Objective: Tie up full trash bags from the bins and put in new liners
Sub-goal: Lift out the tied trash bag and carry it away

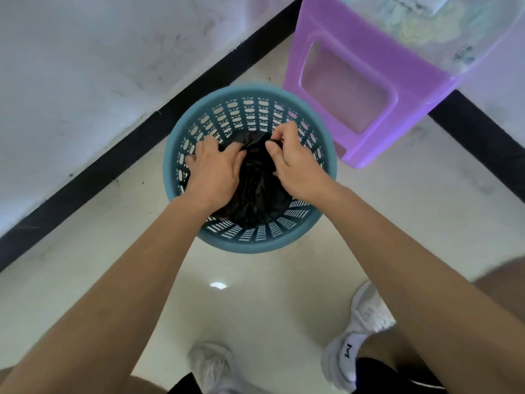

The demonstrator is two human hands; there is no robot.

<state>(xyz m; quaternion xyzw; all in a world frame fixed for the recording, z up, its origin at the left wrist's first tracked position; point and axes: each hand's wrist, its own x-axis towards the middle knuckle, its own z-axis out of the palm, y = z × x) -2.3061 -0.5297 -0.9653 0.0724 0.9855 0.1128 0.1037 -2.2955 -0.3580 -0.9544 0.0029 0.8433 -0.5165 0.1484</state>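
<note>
Trash bag (255,189) inside bin (250,245), contents hidden.

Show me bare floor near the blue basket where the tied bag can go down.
Bare floor: the near side, between the blue basket and the white shoes; and the left, between basket and black baseboard. Crowded: the far right, where the purple stool stands close by the basket, and inside it, where the left hand and right hand hold the black bag.

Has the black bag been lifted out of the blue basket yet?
No: the black bag sits inside the blue basket, below its rim, with the left hand and right hand gripping it.
</note>
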